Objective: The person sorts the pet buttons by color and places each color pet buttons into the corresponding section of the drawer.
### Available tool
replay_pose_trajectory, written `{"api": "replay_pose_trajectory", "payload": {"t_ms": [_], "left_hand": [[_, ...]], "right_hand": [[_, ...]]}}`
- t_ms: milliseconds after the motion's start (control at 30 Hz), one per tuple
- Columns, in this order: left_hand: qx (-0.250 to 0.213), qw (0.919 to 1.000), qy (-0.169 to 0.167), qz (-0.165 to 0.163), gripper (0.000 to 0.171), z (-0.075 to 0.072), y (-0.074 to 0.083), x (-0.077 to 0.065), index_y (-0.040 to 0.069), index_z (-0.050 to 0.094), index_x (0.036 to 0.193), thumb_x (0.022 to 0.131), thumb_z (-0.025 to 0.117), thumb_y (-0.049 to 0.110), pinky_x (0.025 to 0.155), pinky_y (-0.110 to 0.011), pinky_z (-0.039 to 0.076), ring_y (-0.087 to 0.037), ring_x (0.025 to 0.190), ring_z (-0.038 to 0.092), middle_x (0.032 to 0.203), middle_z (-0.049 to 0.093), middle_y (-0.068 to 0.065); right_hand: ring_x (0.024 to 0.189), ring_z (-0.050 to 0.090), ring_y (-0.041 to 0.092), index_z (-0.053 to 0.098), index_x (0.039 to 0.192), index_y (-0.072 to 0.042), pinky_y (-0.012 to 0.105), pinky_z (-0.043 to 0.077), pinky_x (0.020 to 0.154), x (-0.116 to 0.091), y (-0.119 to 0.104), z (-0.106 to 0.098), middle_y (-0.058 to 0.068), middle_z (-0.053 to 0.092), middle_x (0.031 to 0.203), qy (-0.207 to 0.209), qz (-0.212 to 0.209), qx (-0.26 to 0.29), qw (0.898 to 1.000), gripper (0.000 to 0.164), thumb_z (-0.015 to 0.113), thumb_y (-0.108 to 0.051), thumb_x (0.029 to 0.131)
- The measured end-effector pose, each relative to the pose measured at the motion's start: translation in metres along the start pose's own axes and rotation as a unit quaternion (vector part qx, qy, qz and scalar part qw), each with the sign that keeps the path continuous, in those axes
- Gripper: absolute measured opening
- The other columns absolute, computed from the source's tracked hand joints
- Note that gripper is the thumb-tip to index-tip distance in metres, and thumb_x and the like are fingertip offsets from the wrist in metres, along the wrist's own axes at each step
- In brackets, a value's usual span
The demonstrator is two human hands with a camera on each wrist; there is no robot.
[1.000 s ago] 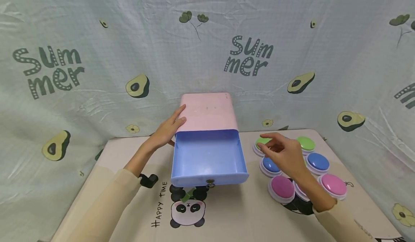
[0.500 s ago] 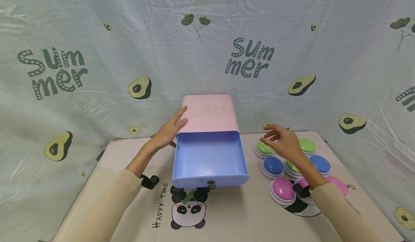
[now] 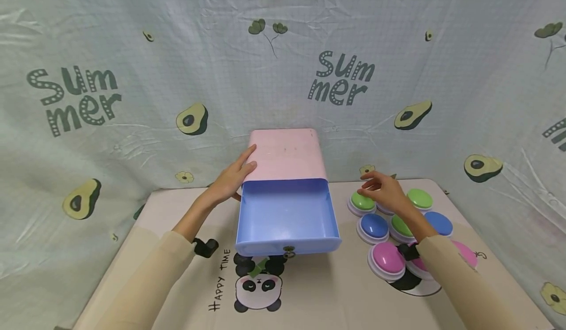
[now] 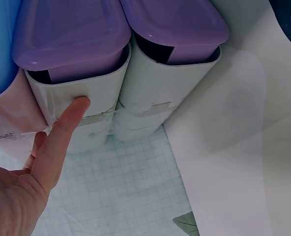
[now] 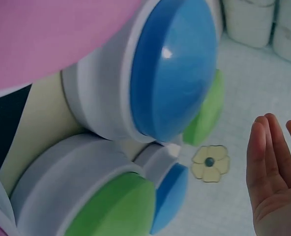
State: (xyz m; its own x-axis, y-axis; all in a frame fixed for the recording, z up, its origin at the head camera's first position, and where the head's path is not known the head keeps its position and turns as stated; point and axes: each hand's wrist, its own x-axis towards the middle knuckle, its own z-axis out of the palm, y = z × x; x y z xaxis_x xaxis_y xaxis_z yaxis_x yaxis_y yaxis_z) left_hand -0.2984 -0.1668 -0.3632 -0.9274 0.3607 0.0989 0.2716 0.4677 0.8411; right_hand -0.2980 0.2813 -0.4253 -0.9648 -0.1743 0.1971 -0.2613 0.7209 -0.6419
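A pink drawer box (image 3: 285,153) stands at the back centre with its light blue drawer (image 3: 287,217) pulled out; nothing lies in that drawer. My left hand (image 3: 227,180) rests on the box's left side, its fingers spread over the top edge. In the left wrist view, a finger touches a white compartment (image 4: 69,96) with a purple drawer front (image 4: 81,29). My right hand (image 3: 383,191) hovers over the back of a group of round push buttons, fingers slightly bent, holding nothing. Close to its fingertips is a green button (image 3: 362,201).
Several dome buttons with white bases stand at the right, among them a blue button (image 3: 374,225) and a pink button (image 3: 388,257). A printed curtain (image 3: 283,74) hangs behind the table. A ring hangs from the lock (image 3: 289,250) on the drawer front.
My right hand has moved back over the buttons, uncovering the blue one at the left and part of a green one in the middle. The left hand stays on the box.
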Motion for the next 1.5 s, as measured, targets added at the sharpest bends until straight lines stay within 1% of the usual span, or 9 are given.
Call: {"api": "replay_pose_trajectory", "payload": {"t_ms": [133,233,400,600,733,867,1033,1233,1500], "left_hand": [[-0.001,1.0,0.0,-0.002,0.065,0.0,0.001,0.0,0.043,0.012,0.165,0.107,0.04,0.054,0.061,-0.053,0.065,-0.059,0.134,0.05,0.173,0.016,-0.017],[0.001,1.0,0.001,-0.005,0.065,0.001,0.002,0.0,0.043,0.013,0.165,0.107,0.04,0.054,0.061,-0.053,0.065,-0.059,0.134,0.05,0.173,0.017,-0.016],[0.002,1.0,0.001,-0.007,0.065,0.001,0.002,0.0,0.043,0.013,0.165,0.107,0.04,0.055,0.061,-0.053,0.065,-0.058,0.134,0.05,0.173,0.017,-0.014],[0.002,1.0,0.0,-0.007,0.065,0.0,0.001,0.0,0.044,0.012,0.165,0.107,0.039,0.055,0.061,-0.053,0.065,-0.059,0.135,0.049,0.173,0.016,-0.015],[0.001,1.0,0.0,-0.004,0.065,0.0,0.001,0.0,0.043,0.012,0.165,0.107,0.039,0.055,0.062,-0.054,0.065,-0.059,0.135,0.048,0.173,0.016,-0.016],[0.0,1.0,-0.001,-0.002,0.065,0.0,0.0,0.0,0.042,0.012,0.166,0.107,0.039,0.054,0.062,-0.055,0.065,-0.06,0.136,0.047,0.173,0.016,-0.016],[-0.003,1.0,-0.001,-0.003,0.065,-0.001,0.001,0.0,0.042,0.012,0.166,0.107,0.039,0.053,0.061,-0.054,0.065,-0.06,0.134,0.049,0.173,0.016,-0.017],[-0.003,1.0,0.0,-0.003,0.065,-0.001,0.001,0.0,0.042,0.012,0.166,0.107,0.039,0.053,0.061,-0.054,0.065,-0.059,0.133,0.05,0.173,0.017,-0.017],[-0.002,1.0,-0.001,-0.001,0.065,-0.001,0.001,0.0,0.042,0.012,0.166,0.107,0.039,0.053,0.061,-0.054,0.065,-0.059,0.133,0.05,0.173,0.017,-0.017]], "right_hand": [[0.116,0.067,0.04,0.061,0.136,-0.001,0.056,0.056,0.1,0.003,0.006,0.004,0.024,0.071,0.124,-0.016,-0.012,0.006,1.0,0.051,0.075,-0.028,0.095],[0.122,0.063,0.044,0.059,0.138,0.0,0.062,0.052,0.105,0.004,0.01,0.005,0.027,0.067,0.131,-0.031,-0.014,0.01,0.999,0.053,0.075,-0.026,0.095],[0.131,0.057,0.048,0.056,0.141,0.002,0.064,0.05,0.108,0.008,0.018,0.007,0.029,0.061,0.139,-0.05,-0.016,0.007,0.999,0.056,0.075,-0.023,0.094],[0.133,0.055,0.049,0.056,0.142,0.001,0.066,0.047,0.111,0.014,0.028,0.007,0.029,0.059,0.142,-0.071,-0.023,-0.007,0.997,0.058,0.077,-0.02,0.092],[0.135,0.053,0.05,0.058,0.142,0.001,0.067,0.044,0.113,0.015,0.029,0.006,0.028,0.059,0.143,-0.09,-0.025,-0.013,0.996,0.058,0.077,-0.019,0.091],[0.137,0.05,0.052,0.058,0.141,0.002,0.068,0.042,0.114,0.017,0.028,0.006,0.028,0.058,0.144,-0.12,-0.028,-0.022,0.992,0.06,0.078,-0.02,0.089],[0.137,0.051,0.052,0.061,0.14,-0.002,0.069,0.043,0.113,0.019,0.027,0.007,0.025,0.06,0.144,-0.149,-0.027,-0.043,0.988,0.058,0.079,-0.02,0.088],[0.133,0.054,0.049,0.066,0.137,-0.004,0.068,0.044,0.11,0.019,0.025,0.009,0.023,0.063,0.141,-0.159,-0.04,-0.071,0.984,0.056,0.082,-0.014,0.084],[0.133,0.052,0.05,0.065,0.136,-0.003,0.069,0.042,0.111,0.018,0.023,0.01,0.025,0.061,0.143,-0.168,-0.034,-0.073,0.983,0.056,0.08,-0.01,0.083]]}}
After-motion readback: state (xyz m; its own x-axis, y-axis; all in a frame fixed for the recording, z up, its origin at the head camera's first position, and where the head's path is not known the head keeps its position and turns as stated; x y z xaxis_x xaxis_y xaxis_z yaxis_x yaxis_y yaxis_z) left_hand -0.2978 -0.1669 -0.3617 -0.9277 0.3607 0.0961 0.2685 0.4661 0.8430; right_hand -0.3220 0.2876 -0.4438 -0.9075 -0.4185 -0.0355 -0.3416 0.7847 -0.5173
